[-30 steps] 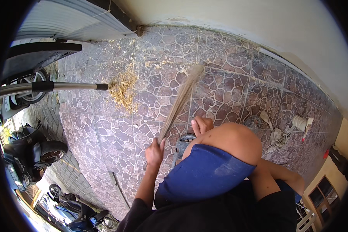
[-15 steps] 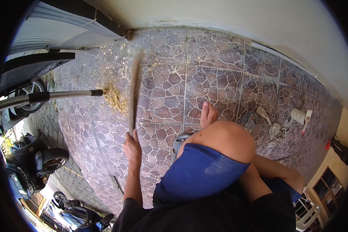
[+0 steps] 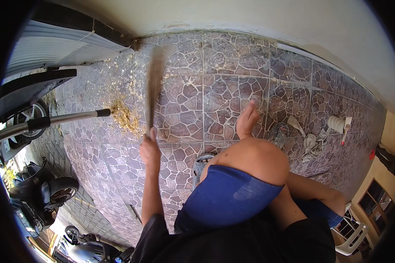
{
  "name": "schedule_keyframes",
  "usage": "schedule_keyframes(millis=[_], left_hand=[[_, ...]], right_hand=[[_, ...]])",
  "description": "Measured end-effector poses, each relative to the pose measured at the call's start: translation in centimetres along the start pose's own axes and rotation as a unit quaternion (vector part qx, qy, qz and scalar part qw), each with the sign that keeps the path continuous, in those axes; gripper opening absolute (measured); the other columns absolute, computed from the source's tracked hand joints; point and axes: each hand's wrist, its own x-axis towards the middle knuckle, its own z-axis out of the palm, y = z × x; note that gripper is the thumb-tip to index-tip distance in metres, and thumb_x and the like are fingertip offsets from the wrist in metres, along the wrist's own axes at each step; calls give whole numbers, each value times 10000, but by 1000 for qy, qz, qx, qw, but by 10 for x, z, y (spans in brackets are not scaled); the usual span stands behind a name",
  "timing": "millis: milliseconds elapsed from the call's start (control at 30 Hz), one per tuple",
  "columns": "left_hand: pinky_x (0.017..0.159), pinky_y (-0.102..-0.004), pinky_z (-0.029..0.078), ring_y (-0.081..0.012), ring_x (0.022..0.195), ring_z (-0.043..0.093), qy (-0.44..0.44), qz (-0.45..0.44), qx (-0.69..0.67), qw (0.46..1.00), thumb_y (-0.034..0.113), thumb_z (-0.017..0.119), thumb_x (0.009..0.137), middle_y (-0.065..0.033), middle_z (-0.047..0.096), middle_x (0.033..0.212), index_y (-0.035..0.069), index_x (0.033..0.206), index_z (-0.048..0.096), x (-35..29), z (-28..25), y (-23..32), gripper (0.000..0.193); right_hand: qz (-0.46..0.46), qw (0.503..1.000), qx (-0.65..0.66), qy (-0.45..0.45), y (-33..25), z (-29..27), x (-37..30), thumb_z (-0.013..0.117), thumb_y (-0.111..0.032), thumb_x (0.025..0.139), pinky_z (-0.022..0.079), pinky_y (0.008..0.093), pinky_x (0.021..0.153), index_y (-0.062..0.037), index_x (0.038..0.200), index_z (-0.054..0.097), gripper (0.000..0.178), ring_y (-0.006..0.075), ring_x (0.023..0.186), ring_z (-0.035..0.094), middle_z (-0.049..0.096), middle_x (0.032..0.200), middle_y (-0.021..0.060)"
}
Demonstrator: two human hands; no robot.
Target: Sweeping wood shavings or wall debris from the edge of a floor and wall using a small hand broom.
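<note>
My left hand (image 3: pixel 149 151) is closed round the near end of a long brown stick broom (image 3: pixel 153 87). The broom points away from me over the stone-patterned tiles, and motion blurs its far end, so its bristles are hard to make out. Left of it lies a heap of yellowish shavings (image 3: pixel 126 117), with pale bits scattered beyond. Past my bare knee, my right hand (image 3: pixel 248 120) is held over the floor with its fingers stretched out and nothing in it. The knee hides that wrist.
A metal pole (image 3: pixel 66 117) reaches in from the left. A grey bucket (image 3: pixel 201 163) stands by my leg. To the right lie a crumpled cloth (image 3: pixel 312 148), a brush-like tool (image 3: pixel 296 125) and a white roll (image 3: pixel 336 124). Motorbikes (image 3: pixel 48 190) stand at left; a wall (image 3: pixel 250 17) bounds the far side.
My right hand has moved farther out and to the right, and its fingers now show stretched. The broom stays in my left hand, its far end shifted slightly and more blurred.
</note>
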Motion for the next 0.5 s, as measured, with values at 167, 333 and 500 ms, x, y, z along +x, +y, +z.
schedule_keyframes(millis=[167, 333, 500], left_hand=[[518, -553, 501, -463, 645, 669, 26, -51, -2, 998, 510, 475, 1036, -272, 664, 696, 17, 885, 619, -48, -57, -57, 535], [575, -551, 531, -463, 663, 674, -152, 119, -60, 979, 508, 533, 1005, -261, 671, 714, 39, 997, 604, -95, -3, 57, 474], [617, -511, 583, -430, 734, 714, -230, 329, -65, 913, 570, 441, 1018, -247, 702, 759, -10, 1013, 603, -79, 34, 230, 602]], right_hand=[[35, 998, 47, -1, 15, 1, -26, 402, -295, 1077, 337, 458, 571, 61, 747, 521, 499, 322, 562, 398, 491, 619, 208], [69, 991, 61, 93, 41, -8, -21, 396, -305, 1074, 336, 420, 546, 22, 713, 493, 497, 246, 553, 395, 468, 599, 122], [176, 964, 136, 143, 25, -10, -29, 358, -270, 1049, 357, 450, 608, 66, 751, 522, 479, 324, 601, 401, 503, 643, 199]])
